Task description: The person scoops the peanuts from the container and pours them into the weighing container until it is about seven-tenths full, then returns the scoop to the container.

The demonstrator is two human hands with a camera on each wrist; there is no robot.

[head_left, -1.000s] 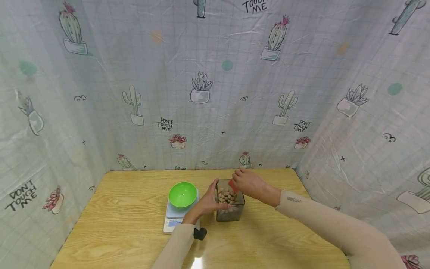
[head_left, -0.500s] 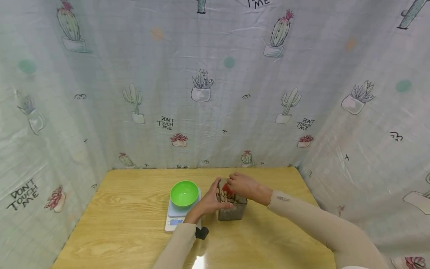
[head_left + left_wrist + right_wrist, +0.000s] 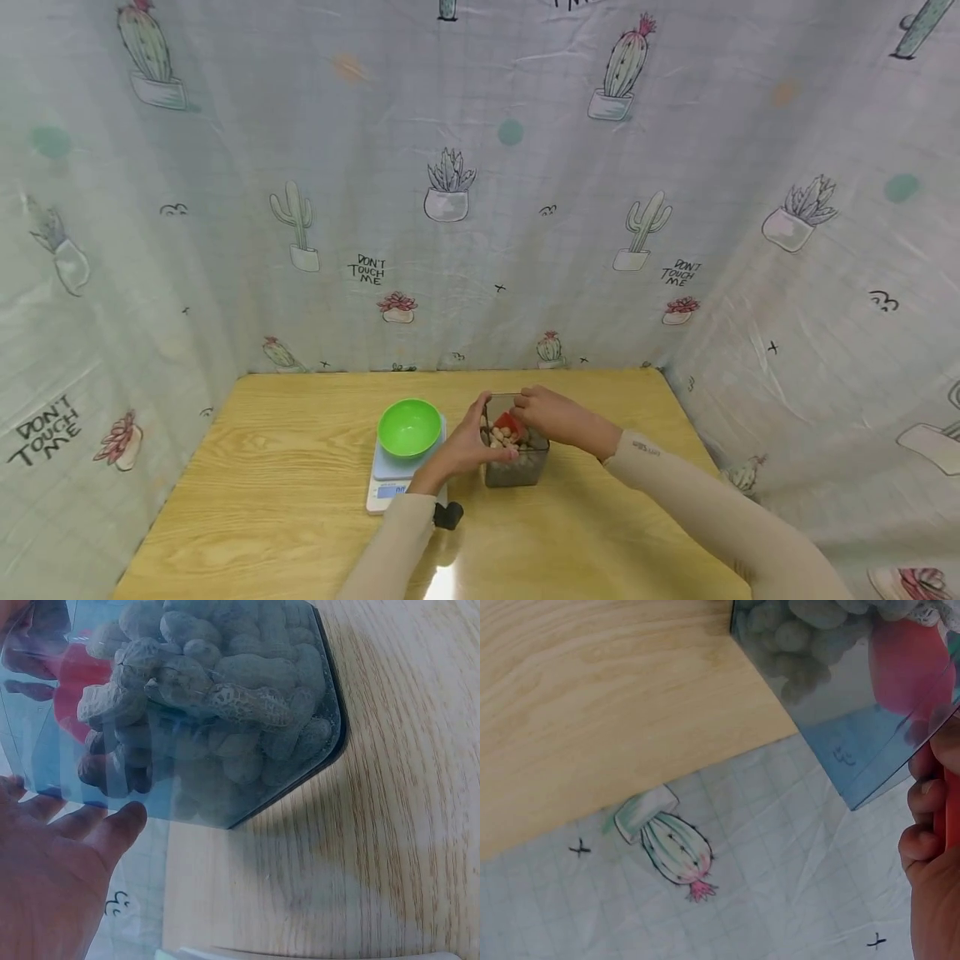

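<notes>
A see-through grey square container (image 3: 513, 473), part filled with unshelled peanuts (image 3: 500, 437), stands on the table. My left hand (image 3: 462, 448) grips its left side, thumb across the near rim and fingers at the far left. In the left wrist view, fingertips (image 3: 129, 821) press the container's wall. A red scoop (image 3: 508, 423) is inside, its bowl among the peanuts. My right hand (image 3: 553, 415) holds the scoop's handle over the right rim. Through the wall, the right wrist view shows the scoop's bowl (image 3: 911, 667) with peanuts above it.
Left of the container, a green bowl (image 3: 409, 427) sits on a white kitchen scale (image 3: 384, 492), whose display my left wrist partly covers. A black object (image 3: 448, 516) is at the left wrist. A cactus-print curtain (image 3: 450, 275) borders the wooden table (image 3: 300, 467).
My right hand has lowered the scoop from the container's right side into the peanuts, and its bowl now faces more upward. The left hand keeps its grip on the container.
</notes>
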